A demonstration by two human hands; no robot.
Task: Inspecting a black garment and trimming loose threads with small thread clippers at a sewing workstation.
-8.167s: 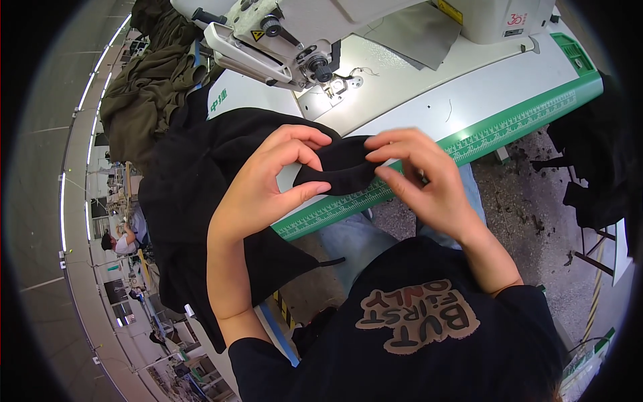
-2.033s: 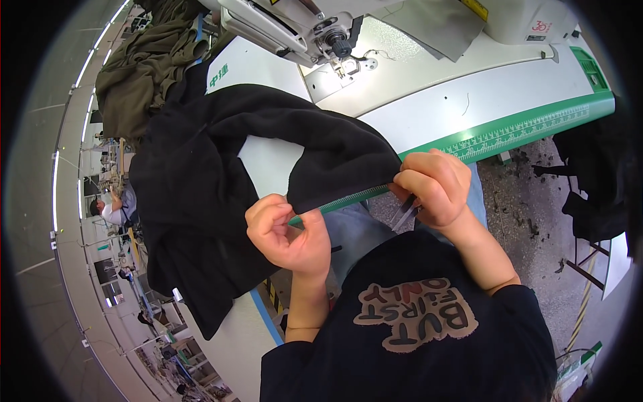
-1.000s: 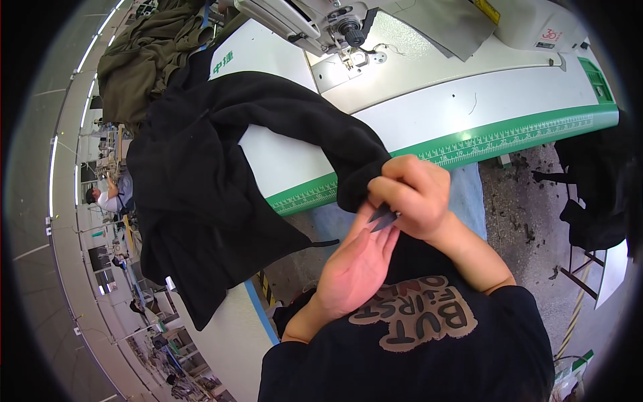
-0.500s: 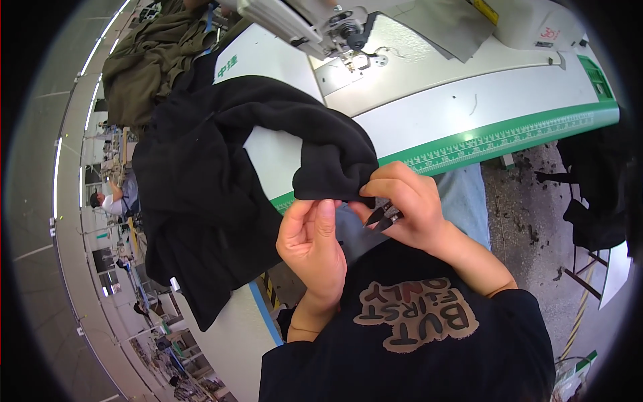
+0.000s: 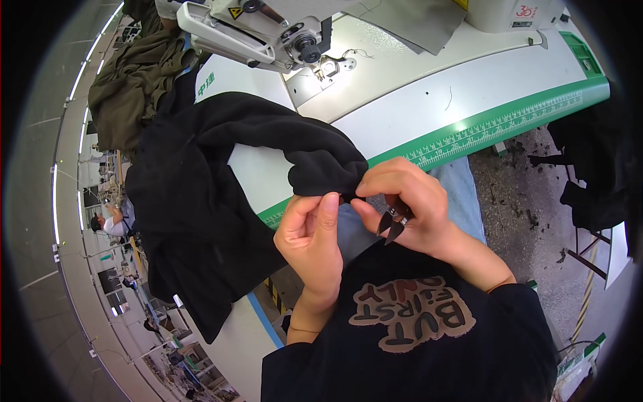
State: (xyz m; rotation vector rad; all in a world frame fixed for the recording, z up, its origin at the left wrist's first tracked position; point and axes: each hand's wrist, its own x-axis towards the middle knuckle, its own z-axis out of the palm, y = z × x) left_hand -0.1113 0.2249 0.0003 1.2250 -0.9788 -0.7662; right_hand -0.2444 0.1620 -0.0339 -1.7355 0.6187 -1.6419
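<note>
A black garment (image 5: 194, 208) lies over the sewing table's left part, and one tube-like section, perhaps a sleeve, curves round to my hands. My left hand (image 5: 311, 234) pinches the end of that section between thumb and fingers. Close beside it, my right hand (image 5: 408, 201) grips the same edge with thumb and forefinger. A small pair of dark thread snips (image 5: 392, 226) is tucked in my right palm, blades pointing down toward my body. Whatever lies exactly between the fingertips is hidden.
Beyond my hands stands a white sewing machine (image 5: 301, 47), its needle area lit. A green ruler strip (image 5: 469, 137) runs along the table's front edge. Olive-brown garments (image 5: 127, 100) are heaped at the far left. Dark cloth (image 5: 596, 181) hangs at the right; a person (image 5: 115, 221) sits far off.
The view has shifted, showing more of the machine. The held end of the black garment has folded more tightly, and the snips in my right hand have turned to point further downward.
</note>
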